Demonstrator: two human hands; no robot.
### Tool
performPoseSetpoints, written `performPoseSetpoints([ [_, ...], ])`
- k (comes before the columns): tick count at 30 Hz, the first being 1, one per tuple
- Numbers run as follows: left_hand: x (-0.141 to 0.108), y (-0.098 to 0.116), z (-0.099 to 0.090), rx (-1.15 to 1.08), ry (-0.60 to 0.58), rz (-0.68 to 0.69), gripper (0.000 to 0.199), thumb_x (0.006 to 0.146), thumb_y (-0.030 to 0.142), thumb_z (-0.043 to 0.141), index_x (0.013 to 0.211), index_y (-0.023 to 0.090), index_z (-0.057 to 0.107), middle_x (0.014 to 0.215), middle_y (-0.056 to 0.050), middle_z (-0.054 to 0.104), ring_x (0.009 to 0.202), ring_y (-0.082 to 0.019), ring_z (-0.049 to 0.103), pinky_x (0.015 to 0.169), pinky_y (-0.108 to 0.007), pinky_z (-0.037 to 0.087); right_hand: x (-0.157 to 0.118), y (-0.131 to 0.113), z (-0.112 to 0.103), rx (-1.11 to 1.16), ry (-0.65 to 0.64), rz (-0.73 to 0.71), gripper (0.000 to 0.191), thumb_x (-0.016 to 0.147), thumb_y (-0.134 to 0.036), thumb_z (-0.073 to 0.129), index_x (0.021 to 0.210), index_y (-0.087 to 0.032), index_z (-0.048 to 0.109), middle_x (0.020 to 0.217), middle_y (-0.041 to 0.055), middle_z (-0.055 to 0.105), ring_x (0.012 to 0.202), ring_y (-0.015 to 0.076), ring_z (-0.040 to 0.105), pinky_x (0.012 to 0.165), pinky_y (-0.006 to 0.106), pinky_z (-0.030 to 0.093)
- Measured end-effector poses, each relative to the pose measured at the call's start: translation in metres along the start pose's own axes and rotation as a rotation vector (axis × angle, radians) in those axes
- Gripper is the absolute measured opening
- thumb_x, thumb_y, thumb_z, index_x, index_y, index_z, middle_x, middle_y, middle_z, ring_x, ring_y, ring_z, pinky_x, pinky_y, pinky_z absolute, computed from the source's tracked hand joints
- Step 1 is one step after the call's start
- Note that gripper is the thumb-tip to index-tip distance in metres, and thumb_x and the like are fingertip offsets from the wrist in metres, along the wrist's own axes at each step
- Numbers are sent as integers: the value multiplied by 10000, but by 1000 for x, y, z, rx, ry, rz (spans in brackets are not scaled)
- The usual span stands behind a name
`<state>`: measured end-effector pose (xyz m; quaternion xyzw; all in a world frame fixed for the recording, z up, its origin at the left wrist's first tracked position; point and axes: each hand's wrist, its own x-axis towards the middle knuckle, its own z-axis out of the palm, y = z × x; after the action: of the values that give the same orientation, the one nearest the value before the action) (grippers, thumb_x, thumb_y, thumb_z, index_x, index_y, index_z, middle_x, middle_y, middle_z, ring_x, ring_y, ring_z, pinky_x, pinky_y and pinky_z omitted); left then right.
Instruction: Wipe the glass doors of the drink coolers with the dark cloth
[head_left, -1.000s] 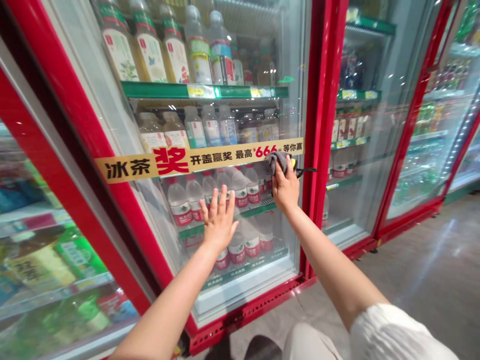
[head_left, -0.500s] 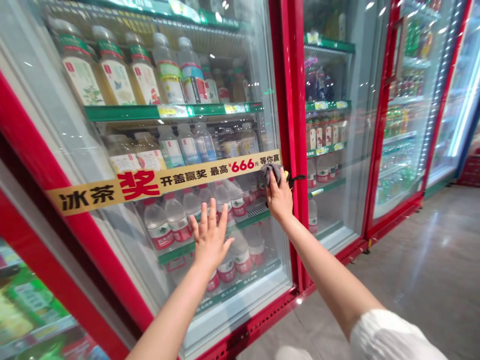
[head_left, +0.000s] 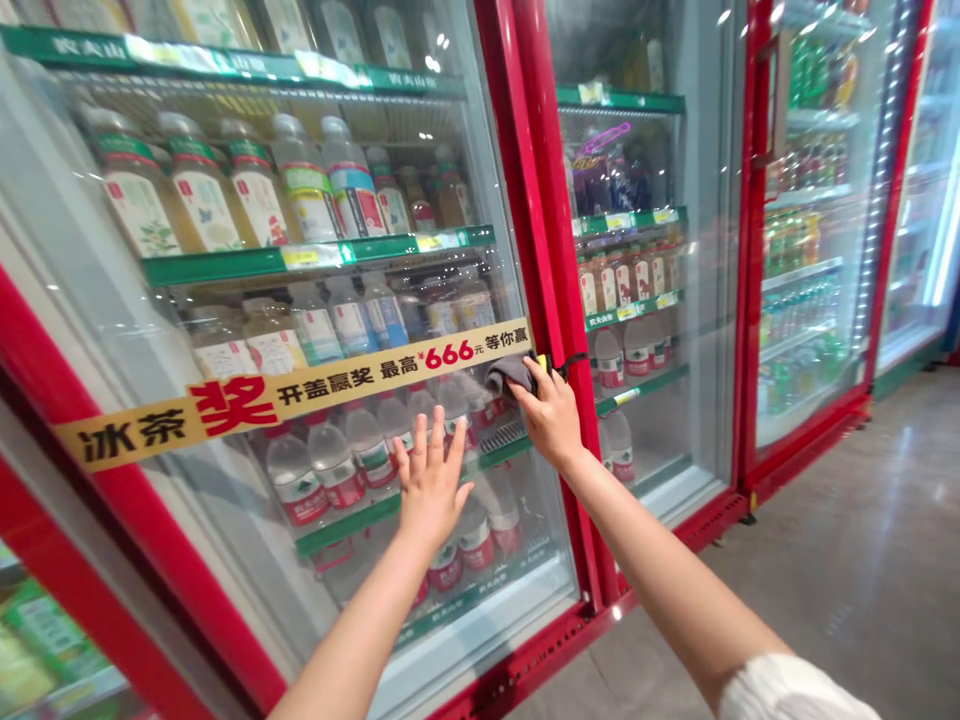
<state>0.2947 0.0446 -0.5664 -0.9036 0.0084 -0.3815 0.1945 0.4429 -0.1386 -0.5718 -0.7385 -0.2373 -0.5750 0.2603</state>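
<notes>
My right hand (head_left: 553, 415) is closed on a dark grey cloth (head_left: 511, 374), pressed at the right end of the printed strip (head_left: 390, 375) on the fridge's glass door (head_left: 247, 580). Something yellow and black (head_left: 543, 362) shows just behind its fingers; its kind is unclear. A black strap or cord (head_left: 576, 358) sticks out beside it toward the red frame (head_left: 541, 270). My left hand (head_left: 431, 490) has its fingers spread, palm toward the glass, lower and to the left of the cloth. Whether its palm touches the glass I cannot tell.
Behind the glass, several drink bottles (head_left: 304, 475) stand on shelves with green edges (head_left: 315, 256). More red-framed fridges (head_left: 750, 300) line up to the right. A grey tiled floor (head_left: 847, 560) runs along their base. Green packages (head_left: 49, 630) show at lower left.
The view has shifted, so the shelves appear lower and further left. The cloth in my right hand is now just below the strip's right end. My left hand stays spread.
</notes>
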Motion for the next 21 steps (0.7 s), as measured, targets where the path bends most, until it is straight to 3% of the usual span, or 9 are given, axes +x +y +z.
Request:
performPoseSetpoints([
  [4,9,7,5,12,-6,11,1003,799,350,811,1623,268,245,1710,-139,75,1583,-373,37,1235,-697,94,-35,13,1,-38,134,90,460,941,-101,573,1289,-371,706,1556,58,521,1383,315,503,1042,427,479],
  [9,18,9,14,11,-29,0,1002,806,366,800,1625,259,232,1709,-146,91,1583,-376,51,1221,-717,115,-33,26,17,-33,17,148,484,960,-104,528,1377,-319,646,1621,131,418,1415,353,489,1004,460,523],
  [15,19,11,21,18,-18,-20,944,816,362,791,1609,244,294,1703,-155,107,1581,-378,54,1217,-723,71,10,39,18,22,-10,76,517,976,-125,475,1437,-326,594,1641,100,395,1458,327,450,1082,471,489],
  [21,22,12,18,45,68,-11,964,859,337,745,1635,221,185,1702,-160,100,1587,-341,42,1244,-676,56,84,44,6,8,-14,28,562,970,-112,443,1477,-332,550,1674,65,337,1492,326,398,1132,496,451],
])
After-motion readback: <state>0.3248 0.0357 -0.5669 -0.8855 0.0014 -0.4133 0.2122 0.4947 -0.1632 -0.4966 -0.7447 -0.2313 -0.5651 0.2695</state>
